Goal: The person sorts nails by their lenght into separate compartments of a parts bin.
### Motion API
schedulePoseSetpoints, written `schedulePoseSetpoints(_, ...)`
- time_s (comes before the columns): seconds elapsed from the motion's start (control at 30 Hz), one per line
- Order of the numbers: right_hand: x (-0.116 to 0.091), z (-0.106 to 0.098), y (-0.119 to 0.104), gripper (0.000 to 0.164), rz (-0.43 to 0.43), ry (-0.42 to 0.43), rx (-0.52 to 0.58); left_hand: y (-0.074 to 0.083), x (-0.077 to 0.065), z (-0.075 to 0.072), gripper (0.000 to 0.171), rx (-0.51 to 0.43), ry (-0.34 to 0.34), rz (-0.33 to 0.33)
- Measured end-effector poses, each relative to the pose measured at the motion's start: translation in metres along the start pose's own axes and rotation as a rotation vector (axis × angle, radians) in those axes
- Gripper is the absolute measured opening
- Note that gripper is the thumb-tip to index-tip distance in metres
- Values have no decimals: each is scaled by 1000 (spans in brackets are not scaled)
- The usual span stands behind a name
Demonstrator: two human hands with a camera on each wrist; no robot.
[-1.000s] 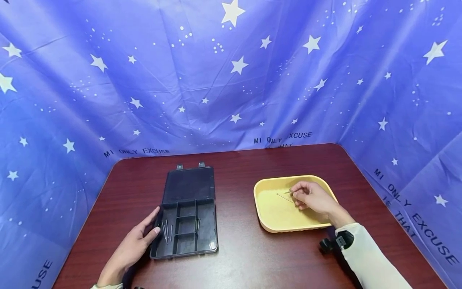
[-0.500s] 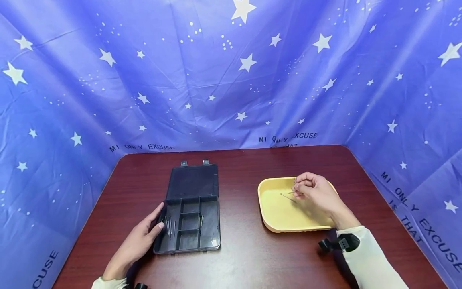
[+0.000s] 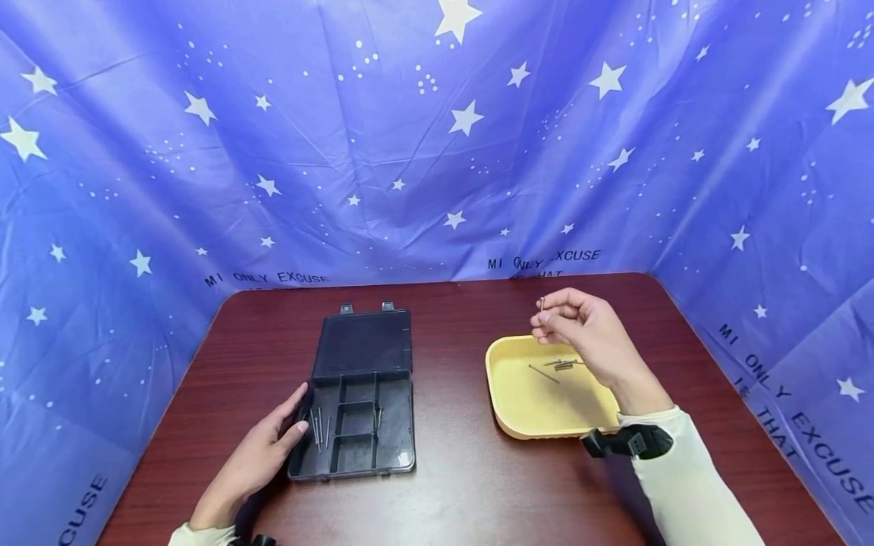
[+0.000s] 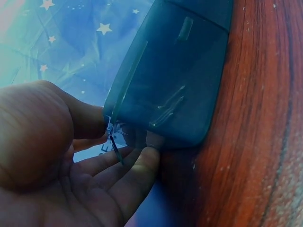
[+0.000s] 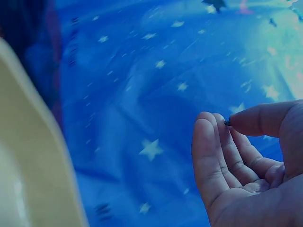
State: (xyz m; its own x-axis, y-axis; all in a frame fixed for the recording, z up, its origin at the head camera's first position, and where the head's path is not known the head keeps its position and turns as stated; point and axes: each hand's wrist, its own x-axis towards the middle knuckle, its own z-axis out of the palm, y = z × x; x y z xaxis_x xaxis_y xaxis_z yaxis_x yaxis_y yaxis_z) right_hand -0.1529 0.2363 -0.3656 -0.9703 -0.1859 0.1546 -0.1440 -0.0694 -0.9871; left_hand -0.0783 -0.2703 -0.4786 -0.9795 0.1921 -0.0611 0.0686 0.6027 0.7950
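Note:
An open black compartment box (image 3: 394,447) lies on the table at the left. My left hand (image 3: 256,459) holds its left side, thumb over the edge and fingers beneath, as the left wrist view shows. Several long nails (image 3: 316,431) lie in its left compartment, and a few thin metal pieces (image 3: 378,419) near the right divider. Above the far rim of a yellow tray (image 3: 508,409), my right hand (image 3: 590,334) pinches a small nail (image 3: 542,303) between thumb and fingers; only its end shows in the right wrist view. One long nail (image 3: 544,373) and several short metal pieces (image 3: 564,365) lie in the tray.
The box lid (image 3: 363,343) is folded back flat on the dark red table (image 3: 451,425). Bare tabletop separates box and tray. A blue star-printed cloth (image 3: 410,152) stands behind and on both sides. Each wrist wears a black camera (image 3: 631,441).
My right hand has risen out of the yellow tray, up and slightly left, with the nail pinched in its fingers. My left hand stays on the box. The head view has shifted slightly.

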Motion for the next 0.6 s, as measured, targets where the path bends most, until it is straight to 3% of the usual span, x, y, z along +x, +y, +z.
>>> schedulePoseSetpoints(0.33, 11, 35, -26, 20, -114, -17, 53, -4, 0, -3, 67, 0, -16, -14)
schedulePoseSetpoints(0.6, 13, 44, -29, 22, -124, -13, 55, -2, 2, -3, 66, -28, -16, -12)
